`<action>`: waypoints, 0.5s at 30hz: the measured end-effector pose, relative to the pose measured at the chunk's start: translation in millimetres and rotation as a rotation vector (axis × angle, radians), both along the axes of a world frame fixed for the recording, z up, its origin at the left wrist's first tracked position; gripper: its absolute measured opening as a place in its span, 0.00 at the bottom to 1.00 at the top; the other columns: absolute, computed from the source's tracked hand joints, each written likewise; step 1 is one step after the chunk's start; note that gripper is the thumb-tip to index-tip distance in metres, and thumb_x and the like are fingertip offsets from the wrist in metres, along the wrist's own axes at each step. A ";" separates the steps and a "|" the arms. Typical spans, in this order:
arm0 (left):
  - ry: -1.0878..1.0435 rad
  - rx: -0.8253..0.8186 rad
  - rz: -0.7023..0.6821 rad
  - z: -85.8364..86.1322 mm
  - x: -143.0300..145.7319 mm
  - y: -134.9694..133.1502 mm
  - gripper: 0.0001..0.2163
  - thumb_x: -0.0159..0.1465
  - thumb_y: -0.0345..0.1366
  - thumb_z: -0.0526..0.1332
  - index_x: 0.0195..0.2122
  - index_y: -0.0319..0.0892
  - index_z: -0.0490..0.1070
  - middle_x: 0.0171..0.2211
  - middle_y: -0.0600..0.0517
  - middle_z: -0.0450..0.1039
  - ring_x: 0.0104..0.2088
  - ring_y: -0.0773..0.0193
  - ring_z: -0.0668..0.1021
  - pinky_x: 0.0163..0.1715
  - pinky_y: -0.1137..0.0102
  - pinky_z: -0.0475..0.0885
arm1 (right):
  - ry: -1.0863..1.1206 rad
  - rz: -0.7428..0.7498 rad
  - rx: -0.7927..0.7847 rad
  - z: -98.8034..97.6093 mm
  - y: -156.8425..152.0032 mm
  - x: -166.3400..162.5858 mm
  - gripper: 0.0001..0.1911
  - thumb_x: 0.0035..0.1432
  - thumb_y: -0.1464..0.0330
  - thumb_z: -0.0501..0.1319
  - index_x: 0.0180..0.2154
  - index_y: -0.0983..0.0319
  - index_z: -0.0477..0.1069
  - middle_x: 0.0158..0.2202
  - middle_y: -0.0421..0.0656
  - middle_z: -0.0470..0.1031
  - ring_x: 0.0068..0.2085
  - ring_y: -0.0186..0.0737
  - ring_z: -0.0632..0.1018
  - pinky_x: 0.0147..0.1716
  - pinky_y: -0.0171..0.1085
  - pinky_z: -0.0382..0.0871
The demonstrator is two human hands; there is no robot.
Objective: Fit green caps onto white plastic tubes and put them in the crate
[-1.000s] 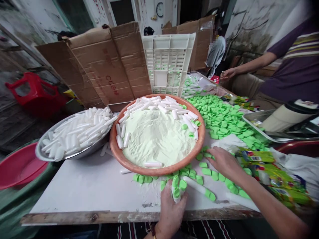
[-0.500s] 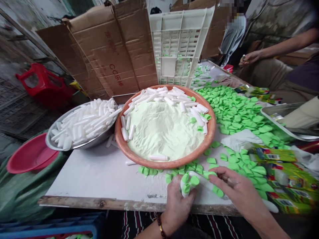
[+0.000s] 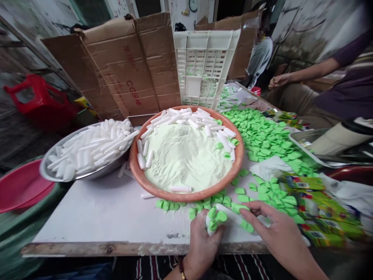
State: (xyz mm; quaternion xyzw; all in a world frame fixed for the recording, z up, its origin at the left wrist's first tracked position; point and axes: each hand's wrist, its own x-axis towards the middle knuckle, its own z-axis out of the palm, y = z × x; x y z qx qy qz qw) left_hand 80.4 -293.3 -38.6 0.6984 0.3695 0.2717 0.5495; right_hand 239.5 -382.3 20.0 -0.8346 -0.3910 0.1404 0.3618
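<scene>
The bench (image 3: 87,217) carries a clay-coloured basin (image 3: 186,196) of pale powder (image 3: 186,155); loose green caps (image 3: 274,192) are scattered beside it. A change is noted at the right hand (image 3: 278,231): it has been brought from the loose caps to near the left hand (image 3: 202,243). By judgement, the picking-up of one cap is complete. White tubes (image 3: 208,222) with green tops are held in a bunch above the bench's near edge, the left fingers closed around them. A single cap (image 3: 237,208) is pinched between right thumb and fingers, just apart from the tubes.
</scene>
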 end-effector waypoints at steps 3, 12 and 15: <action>0.001 0.020 0.015 3.6 -0.5 1.5 0.10 0.56 0.30 0.66 0.40 0.40 0.74 0.38 0.51 0.78 0.38 0.59 0.77 0.42 0.68 0.70 | 0.027 -0.017 -0.054 -7.9 -11.5 9.8 0.19 0.53 0.50 0.59 0.32 0.57 0.77 0.28 0.40 0.79 0.30 0.43 0.78 0.32 0.38 0.73; -0.025 0.015 -0.034 2.3 3.3 0.3 0.13 0.57 0.27 0.63 0.43 0.41 0.74 0.41 0.50 0.77 0.42 0.58 0.77 0.46 0.67 0.70 | 0.030 0.032 0.016 -24.1 -18.7 -7.0 0.17 0.55 0.50 0.59 0.33 0.55 0.76 0.33 0.40 0.81 0.34 0.42 0.80 0.33 0.35 0.74; -0.034 0.002 -0.019 2.2 2.8 0.9 0.16 0.55 0.23 0.61 0.44 0.41 0.72 0.42 0.51 0.77 0.42 0.59 0.77 0.46 0.68 0.69 | -0.001 0.087 0.022 -33.6 -24.6 -6.1 0.15 0.57 0.52 0.58 0.33 0.55 0.76 0.34 0.39 0.81 0.35 0.41 0.80 0.34 0.35 0.74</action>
